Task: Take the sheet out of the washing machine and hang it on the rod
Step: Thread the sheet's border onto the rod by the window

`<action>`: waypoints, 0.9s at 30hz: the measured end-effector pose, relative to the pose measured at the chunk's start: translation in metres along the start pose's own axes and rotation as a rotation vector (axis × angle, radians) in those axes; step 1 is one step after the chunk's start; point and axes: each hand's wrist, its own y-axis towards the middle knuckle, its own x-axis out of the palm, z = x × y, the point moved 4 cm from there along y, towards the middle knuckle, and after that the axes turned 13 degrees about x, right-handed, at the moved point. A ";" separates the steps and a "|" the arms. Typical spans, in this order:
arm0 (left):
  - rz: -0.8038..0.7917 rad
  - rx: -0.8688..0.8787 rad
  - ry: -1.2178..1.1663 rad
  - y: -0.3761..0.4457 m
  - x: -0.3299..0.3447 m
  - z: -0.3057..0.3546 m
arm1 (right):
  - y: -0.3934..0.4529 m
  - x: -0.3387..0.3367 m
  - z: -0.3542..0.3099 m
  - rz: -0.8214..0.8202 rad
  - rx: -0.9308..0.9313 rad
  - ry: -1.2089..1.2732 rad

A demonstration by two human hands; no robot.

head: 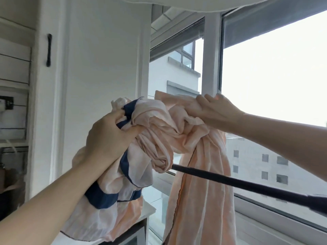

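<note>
Two hands up at the window. Sheet (198, 183): out of the machine, one length draped over rod (230, 181), rest bunched. Left hand (108, 137) grips the bunch; right hand (214, 110) grips a fold. Spreading remains

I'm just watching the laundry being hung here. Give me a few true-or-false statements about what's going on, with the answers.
1. Both hands grip the sheet. True: left hand, right hand.
2. The sheet is plain white. False: it is peach with dark blue bands.
3. The rod is dark. True.
4. The sheet is spread flat along the rod. False: it is bunched, with one part hanging down by the rod.
5. The window shows night. False: it is daylight.
</note>
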 end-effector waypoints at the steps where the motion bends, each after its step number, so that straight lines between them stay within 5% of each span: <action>1: -0.010 0.010 -0.008 -0.003 -0.004 0.006 | -0.005 -0.007 0.005 -0.021 0.024 -0.011; 7: -0.114 -0.020 -0.123 -0.038 -0.017 0.041 | -0.054 -0.048 0.018 -0.320 0.092 -0.072; 10: -0.177 -0.007 -0.194 -0.057 -0.016 0.063 | -0.083 -0.063 0.021 -0.591 0.267 0.179; 14: -0.219 -0.017 -0.273 -0.082 -0.011 0.091 | -0.125 -0.068 0.026 -0.878 0.262 0.350; 17: -0.245 -0.055 -0.293 -0.101 -0.007 0.106 | -0.136 -0.081 0.032 -0.950 0.333 0.742; 20: -0.314 -0.085 -0.325 -0.123 0.000 0.113 | -0.144 -0.075 0.042 -1.053 0.375 0.771; 24: -0.420 -0.108 -0.331 -0.149 0.022 0.123 | -0.161 -0.085 0.051 -1.389 0.585 1.016; 27: -0.479 -0.135 -0.324 -0.164 0.043 0.133 | -0.158 -0.096 0.048 -1.268 0.527 1.093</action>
